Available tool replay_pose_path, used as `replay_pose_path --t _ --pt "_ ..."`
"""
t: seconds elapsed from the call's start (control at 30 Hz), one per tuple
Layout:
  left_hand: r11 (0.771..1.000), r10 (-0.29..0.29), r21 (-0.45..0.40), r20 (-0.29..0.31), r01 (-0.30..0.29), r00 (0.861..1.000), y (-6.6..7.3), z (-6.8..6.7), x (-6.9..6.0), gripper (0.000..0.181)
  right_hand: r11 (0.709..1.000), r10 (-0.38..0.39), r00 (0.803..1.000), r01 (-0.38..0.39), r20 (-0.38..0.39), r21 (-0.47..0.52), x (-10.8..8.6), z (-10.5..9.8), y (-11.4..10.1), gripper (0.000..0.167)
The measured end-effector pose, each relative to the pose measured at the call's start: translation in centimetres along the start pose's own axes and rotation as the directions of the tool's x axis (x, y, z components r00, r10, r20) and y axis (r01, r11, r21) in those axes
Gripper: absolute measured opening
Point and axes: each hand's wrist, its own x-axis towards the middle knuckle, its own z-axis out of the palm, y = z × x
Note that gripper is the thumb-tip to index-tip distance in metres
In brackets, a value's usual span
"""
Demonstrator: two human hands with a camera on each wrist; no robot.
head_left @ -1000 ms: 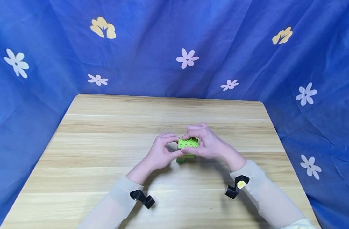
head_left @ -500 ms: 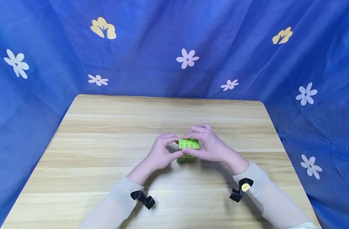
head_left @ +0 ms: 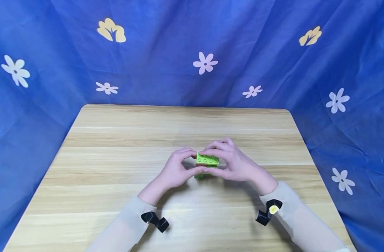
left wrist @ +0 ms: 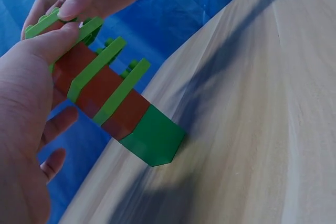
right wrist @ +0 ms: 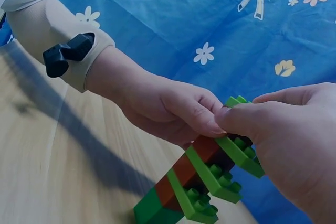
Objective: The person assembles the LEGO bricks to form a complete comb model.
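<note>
A tower of toy building bricks stands upright on the table. Its dark green base brick (left wrist: pixel 153 136) is at the bottom. Above it, brown bricks (left wrist: pixel 100 90) alternate with light green plates (left wrist: pixel 126 90) that jut out to one side. In the head view, the studded light green top piece (head_left: pixel 207 160) shows between the hands. My left hand (head_left: pixel 175 168) grips the tower's upper part, thumb on the near side and fingers on the far side. My right hand (head_left: pixel 233 162) pinches the top piece, its fingers covering part of the far studs. The two thumbs meet at the near side.
The wood-grain table (head_left: pixel 116 140) extends around the tower. A blue cloth with flowers (head_left: pixel 166 52) hangs behind the table and along both sides. Black wrist cameras (head_left: pixel 155 221) sit on both sleeves.
My right hand has shifted slightly right and towards me, its fingers now covering more of the far studs. The top piece shows more of its near edge. My left hand has barely moved.
</note>
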Motion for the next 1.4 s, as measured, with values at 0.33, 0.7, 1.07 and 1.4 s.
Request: replay_pose_path --t 0.33,0.7,1.07,1.4 --pt "0.998 -0.059 -0.011 0.056 0.060 0.997 -0.4 -0.6 -1.1 0.069 0.992 0.044 0.998 -0.039 0.041 -0.120 -1.9 0.0 0.1 0.088" --pt "1.000 -0.024 -0.007 0.066 0.025 0.998 -0.8 -0.6 -1.8 0.054 0.976 -0.056 0.998 0.048 -0.031 -0.212 -2.8 1.7 0.8 0.083" --pt "0.999 -0.046 -0.027 0.037 0.047 0.998 -0.5 -0.3 -1.5 0.051 0.975 -0.040 0.999 0.032 -0.035 -0.222 -3.3 2.1 1.4 0.092" --pt "0.972 -0.153 -0.177 0.024 0.155 0.988 0.1 0.0 -0.2 0.052 0.999 0.028 0.999 -0.029 -0.033 -0.019 -2.5 1.3 2.0 0.105"
